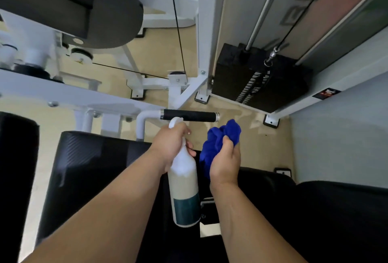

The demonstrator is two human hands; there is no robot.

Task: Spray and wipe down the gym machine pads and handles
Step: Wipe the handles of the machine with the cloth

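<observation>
My left hand (pixel 171 145) grips the neck of a white spray bottle (pixel 184 187) with a teal label, its nozzle pointing at the black handle grip (pixel 189 115) just above it. My right hand (pixel 225 164) holds a bunched blue cloth (pixel 220 136) a little right of and below that handle's end. Under both forearms lies a black seat pad (pixel 90 164). Another black pad (pixel 336 210) shows at the lower right. A grey-black pad (pixel 84 6) hangs at the upper left.
The white machine frame (pixel 69 94) runs across the middle left. A black weight stack (pixel 262 80) with guide rods and cable stands at the right. A black cable (pixel 177 23) drops to a pulley. A black roller pad (pixel 16 178) sits at far left. Beige floor lies beneath.
</observation>
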